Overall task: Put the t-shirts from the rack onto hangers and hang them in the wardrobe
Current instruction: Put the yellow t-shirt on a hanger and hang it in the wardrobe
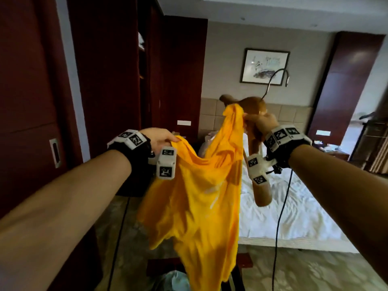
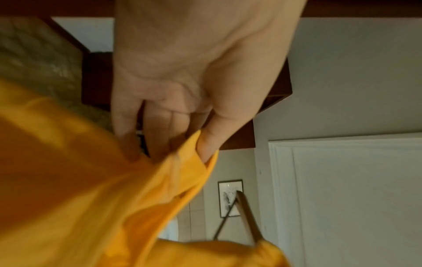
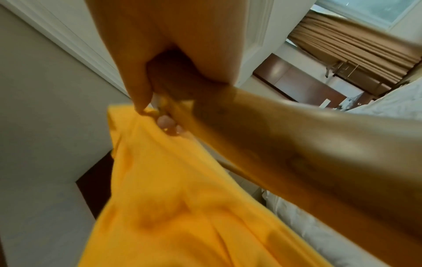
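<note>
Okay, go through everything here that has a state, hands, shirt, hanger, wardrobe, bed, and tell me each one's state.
Left hand: pinching the shirt's edge.
Right hand: gripping the hanger and a fold of shirt.
Yellow t-shirt: held up, crumpled, one end over the hanger's tip.
Wooden hanger: tilted, mostly bare.
Wardrobe: open.
Bed: white sheet, wrinkled.

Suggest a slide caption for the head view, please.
Right hand grips a wooden hanger and yellow t-shirt; left hand pinches its edge.

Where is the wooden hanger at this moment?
In the head view the wooden hanger is right of centre, gripped by the right hand above the bed, its far end against the yellow t-shirt.
</note>
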Demonstrator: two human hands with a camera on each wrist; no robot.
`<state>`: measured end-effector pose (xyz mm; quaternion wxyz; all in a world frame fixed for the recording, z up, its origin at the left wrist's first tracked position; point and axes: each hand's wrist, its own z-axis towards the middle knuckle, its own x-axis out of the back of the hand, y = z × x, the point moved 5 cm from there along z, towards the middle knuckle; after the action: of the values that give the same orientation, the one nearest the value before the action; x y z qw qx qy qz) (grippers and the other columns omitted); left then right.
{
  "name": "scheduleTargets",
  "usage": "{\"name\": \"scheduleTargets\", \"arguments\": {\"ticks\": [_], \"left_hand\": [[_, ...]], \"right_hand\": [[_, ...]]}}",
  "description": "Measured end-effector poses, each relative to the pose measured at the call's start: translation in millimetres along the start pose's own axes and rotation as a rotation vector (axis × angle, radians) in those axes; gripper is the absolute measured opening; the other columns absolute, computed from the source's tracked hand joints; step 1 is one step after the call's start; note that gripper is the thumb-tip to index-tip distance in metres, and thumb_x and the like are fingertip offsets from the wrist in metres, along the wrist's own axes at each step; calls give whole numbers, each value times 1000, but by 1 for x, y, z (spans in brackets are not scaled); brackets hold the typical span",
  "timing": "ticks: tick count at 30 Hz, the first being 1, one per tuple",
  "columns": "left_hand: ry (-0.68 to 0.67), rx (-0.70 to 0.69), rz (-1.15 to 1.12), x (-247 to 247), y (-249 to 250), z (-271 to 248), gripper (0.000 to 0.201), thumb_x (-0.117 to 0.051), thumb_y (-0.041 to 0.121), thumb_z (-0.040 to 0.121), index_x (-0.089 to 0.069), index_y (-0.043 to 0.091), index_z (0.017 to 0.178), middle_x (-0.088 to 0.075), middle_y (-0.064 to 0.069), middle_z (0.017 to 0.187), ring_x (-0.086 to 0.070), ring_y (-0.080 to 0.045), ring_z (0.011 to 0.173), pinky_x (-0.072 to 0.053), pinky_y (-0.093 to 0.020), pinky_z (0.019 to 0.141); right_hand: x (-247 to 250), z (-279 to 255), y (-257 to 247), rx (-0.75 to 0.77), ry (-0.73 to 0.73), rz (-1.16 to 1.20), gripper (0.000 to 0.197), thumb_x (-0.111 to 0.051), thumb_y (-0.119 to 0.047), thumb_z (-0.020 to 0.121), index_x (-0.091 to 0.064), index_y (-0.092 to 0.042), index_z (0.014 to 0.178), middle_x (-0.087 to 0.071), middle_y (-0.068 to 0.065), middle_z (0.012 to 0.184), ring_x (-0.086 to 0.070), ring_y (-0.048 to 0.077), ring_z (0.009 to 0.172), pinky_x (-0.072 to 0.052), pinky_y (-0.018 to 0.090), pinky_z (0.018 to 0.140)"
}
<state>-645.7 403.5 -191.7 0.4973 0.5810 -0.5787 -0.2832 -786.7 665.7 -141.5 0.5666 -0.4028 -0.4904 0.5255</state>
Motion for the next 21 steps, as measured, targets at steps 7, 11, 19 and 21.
{"name": "scheduleTargets", "arguments": {"ticks": [7, 11, 19, 21], "left_hand": [[21, 65, -114, -39, 9, 17, 32, -43, 24, 99, -45, 9, 71, -48, -7, 64, -49, -23, 58, -43, -37, 59], [-43, 85, -157, -56, 9, 25, 27, -47, 28, 98, -50, 5, 84, -54, -14, 78, -54, -27, 72, -45, -42, 66], [-39, 79, -134, -52, 22, 16, 20, -48, 25, 98, -48, 5, 101, -56, -19, 92, -55, -32, 80, -45, -49, 75], [48, 61, -117, -40, 23, 17, 20, -51, 22, 97, -48, 2, 95, -57, -20, 91, -55, -32, 78, -45, -49, 77]], "right_hand": [[11, -12, -2, 137, -110, 416, 28, -73, -22, 79, -66, -2, 96, -70, 17, 93, -67, 19, 68, -54, 33, 73], [26, -19, 5, 154, -134, 613, 37, -72, -22, 81, -58, -7, 111, -68, 8, 86, -67, 22, 77, -56, 32, 68], [9, -27, 11, 78, -204, 843, 44, -72, -19, 80, -54, -7, 118, -59, 5, 76, -61, 17, 66, -52, 31, 65], [1, -28, 5, 67, -254, 910, 44, -71, -21, 81, -53, -8, 120, -59, 5, 76, -61, 16, 68, -52, 32, 68]]}}
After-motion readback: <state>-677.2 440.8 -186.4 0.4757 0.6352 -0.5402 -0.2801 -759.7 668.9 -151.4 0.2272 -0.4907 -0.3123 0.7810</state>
